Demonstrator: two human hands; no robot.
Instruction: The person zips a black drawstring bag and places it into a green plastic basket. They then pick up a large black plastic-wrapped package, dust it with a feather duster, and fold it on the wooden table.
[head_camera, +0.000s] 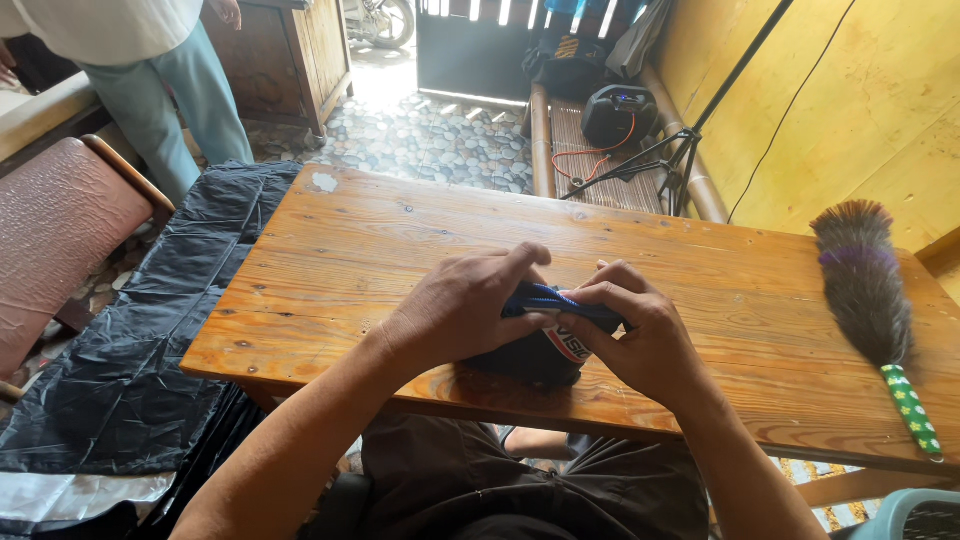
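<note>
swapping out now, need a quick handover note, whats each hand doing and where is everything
Left hand: gripping the dark folded cloth from its left side, thumb on the blue edge.
Right hand: pinching the same cloth from the right.
Cloth: at the near edge of the wooden table, bunched into a small bundle; how far the folding has got cannot be told.
Feather duster: lies untouched at the table's right end.
A person stands far left.

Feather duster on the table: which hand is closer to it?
Right. The right hand grips the dark blue cloth item, nearer the feather duster; the left hand holds the item's far side.
</note>
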